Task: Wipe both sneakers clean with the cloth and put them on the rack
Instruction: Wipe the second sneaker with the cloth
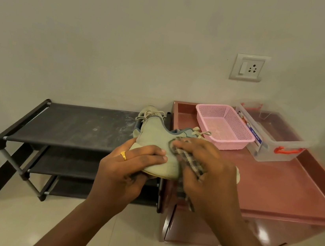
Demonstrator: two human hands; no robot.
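1. Person's left hand [129, 166]: fingers curled over the side of a pale sneaker [155, 142], thumb underneath by the sole; it grips the heel end. A gold ring [123, 155] sits on 1 finger
2. Person's right hand [207, 170]: fingers bent over a checked cloth [191, 161], pressing it against the sneaker past its middle; the cloth's loose end hangs below the hand
3. The held sneaker rests on no surface. It is up in the air, in front of where rack and cabinet meet, and turned sideways: heel collar to the left, laces to the right, toe mostly hidden behind the right hand. Blue lining shows at the opening
4. The second sneaker [148, 110], pale and laced, is on the rack's top shelf at its right end, just behind the held one and partly hidden by it
5. The rack [78, 126]: black, 3 fabric shelves on metal tubes, against the wall; pale dusty smears on the top shelf
6. The cabinet [283, 186]: reddish-brown, raised rim round its top, standing just beside the rack's right end; cannot tell if they touch
7. On the cabinet top, toward the wall: a pink mesh basket [225, 127], and just beside it on the right a clear plastic box [275, 137] with red handles
8. A wall socket [249, 67] with 1 switch sits above the cabinet
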